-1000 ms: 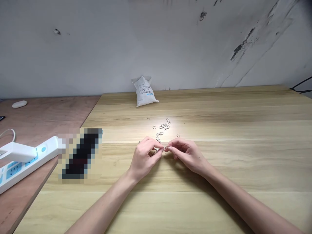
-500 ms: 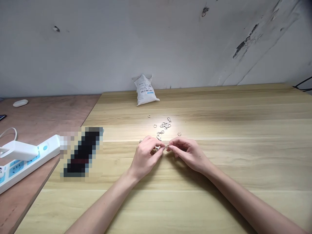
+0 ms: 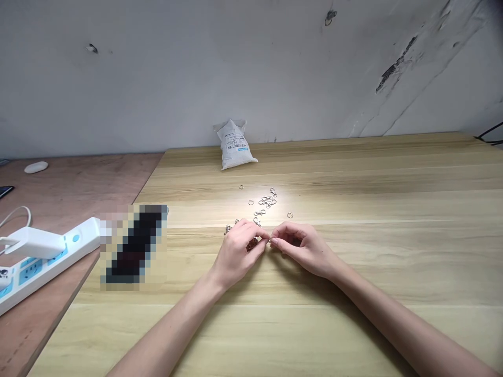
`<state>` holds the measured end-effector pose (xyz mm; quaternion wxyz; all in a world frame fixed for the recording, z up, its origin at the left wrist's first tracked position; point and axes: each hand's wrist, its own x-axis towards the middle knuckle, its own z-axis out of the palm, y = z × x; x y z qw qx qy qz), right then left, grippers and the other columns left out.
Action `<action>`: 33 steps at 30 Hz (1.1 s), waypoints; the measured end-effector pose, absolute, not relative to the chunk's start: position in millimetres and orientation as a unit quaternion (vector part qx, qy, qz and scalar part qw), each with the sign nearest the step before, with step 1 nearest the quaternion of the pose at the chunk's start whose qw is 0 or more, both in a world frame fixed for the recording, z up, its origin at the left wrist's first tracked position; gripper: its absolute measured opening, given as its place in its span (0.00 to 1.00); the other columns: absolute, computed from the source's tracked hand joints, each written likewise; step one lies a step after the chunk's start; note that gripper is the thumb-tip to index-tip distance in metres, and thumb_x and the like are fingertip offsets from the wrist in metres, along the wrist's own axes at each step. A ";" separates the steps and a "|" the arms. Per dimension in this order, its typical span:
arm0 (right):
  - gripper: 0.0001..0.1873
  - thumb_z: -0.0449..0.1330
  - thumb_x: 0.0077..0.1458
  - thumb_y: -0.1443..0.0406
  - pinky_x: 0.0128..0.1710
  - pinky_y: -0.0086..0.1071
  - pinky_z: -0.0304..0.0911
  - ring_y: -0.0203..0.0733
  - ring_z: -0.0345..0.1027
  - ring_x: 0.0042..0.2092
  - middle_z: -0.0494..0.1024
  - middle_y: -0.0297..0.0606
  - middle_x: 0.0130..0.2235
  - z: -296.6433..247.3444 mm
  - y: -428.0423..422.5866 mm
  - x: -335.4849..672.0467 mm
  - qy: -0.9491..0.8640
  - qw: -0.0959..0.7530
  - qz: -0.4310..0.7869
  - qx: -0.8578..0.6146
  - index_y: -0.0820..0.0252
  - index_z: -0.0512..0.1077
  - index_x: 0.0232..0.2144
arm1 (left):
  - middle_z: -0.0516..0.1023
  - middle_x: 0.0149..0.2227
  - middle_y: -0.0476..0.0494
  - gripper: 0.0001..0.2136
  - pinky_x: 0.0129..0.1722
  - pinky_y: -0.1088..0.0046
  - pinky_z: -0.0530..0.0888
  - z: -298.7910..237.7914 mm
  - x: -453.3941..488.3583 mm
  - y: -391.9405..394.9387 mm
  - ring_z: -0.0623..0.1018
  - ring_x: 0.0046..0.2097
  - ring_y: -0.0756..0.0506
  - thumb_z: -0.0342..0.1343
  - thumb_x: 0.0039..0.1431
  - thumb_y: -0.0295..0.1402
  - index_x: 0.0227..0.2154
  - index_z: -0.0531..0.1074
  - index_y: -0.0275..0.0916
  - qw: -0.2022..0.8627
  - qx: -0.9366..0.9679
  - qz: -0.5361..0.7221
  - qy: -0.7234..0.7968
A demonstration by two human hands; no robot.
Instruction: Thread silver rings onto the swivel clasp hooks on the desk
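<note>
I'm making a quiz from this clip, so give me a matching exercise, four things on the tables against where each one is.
Things:
1. white bag
2. power strip
3. loose rings and clasps
4. left hand

Places:
A. scattered just beyond the fingertips
B. on the reddish table, left edge of view
C. by the wall
D. fingertip to fingertip with the right hand

Pairs: 1-C, 2-B, 3-A, 4-D

The small metal piece pinched between the left hand and right hand is too tiny to identify; a pixelated block hides something.
</note>
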<state>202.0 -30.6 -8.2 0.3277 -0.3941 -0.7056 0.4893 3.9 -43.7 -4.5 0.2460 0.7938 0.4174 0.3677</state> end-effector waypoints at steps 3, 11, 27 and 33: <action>0.11 0.58 0.60 0.59 0.25 0.28 0.56 0.33 0.60 0.26 0.72 0.32 0.26 -8.0 -30.3 201.9 -0.716 0.323 0.483 -0.388 0.59 0.72 0.31 | 0.78 0.33 0.46 0.05 0.38 0.70 0.70 -4.7 3.4 -43.3 0.72 0.39 0.46 0.54 0.61 0.24 0.35 0.74 0.39 0.246 0.798 0.367 0.409; 0.10 0.58 0.60 0.59 0.24 0.27 0.55 0.31 0.59 0.25 0.72 0.32 0.26 -7.2 -30.3 202.9 -0.717 0.319 0.487 -0.383 0.59 0.73 0.31 | 0.77 0.32 0.47 0.05 0.37 0.71 0.70 -3.3 3.8 -43.5 0.72 0.38 0.47 0.54 0.61 0.23 0.34 0.74 0.39 0.252 0.792 0.365 0.419; 0.07 0.58 0.60 0.63 0.26 0.26 0.55 0.31 0.60 0.26 0.74 0.32 0.27 -5.4 -30.7 203.5 -0.727 0.316 0.483 -0.371 0.61 0.72 0.32 | 0.76 0.32 0.48 0.05 0.37 0.72 0.70 -4.9 5.2 -42.8 0.73 0.37 0.48 0.54 0.59 0.22 0.32 0.71 0.38 0.265 0.797 0.342 0.421; 0.09 0.58 0.61 0.61 0.26 0.27 0.55 0.32 0.60 0.28 0.74 0.33 0.28 -6.8 -29.9 204.2 -0.734 0.305 0.477 -0.375 0.60 0.73 0.32 | 0.77 0.33 0.49 0.06 0.37 0.72 0.70 -7.3 4.2 -42.4 0.72 0.38 0.48 0.55 0.58 0.21 0.33 0.72 0.38 0.275 0.798 0.327 0.425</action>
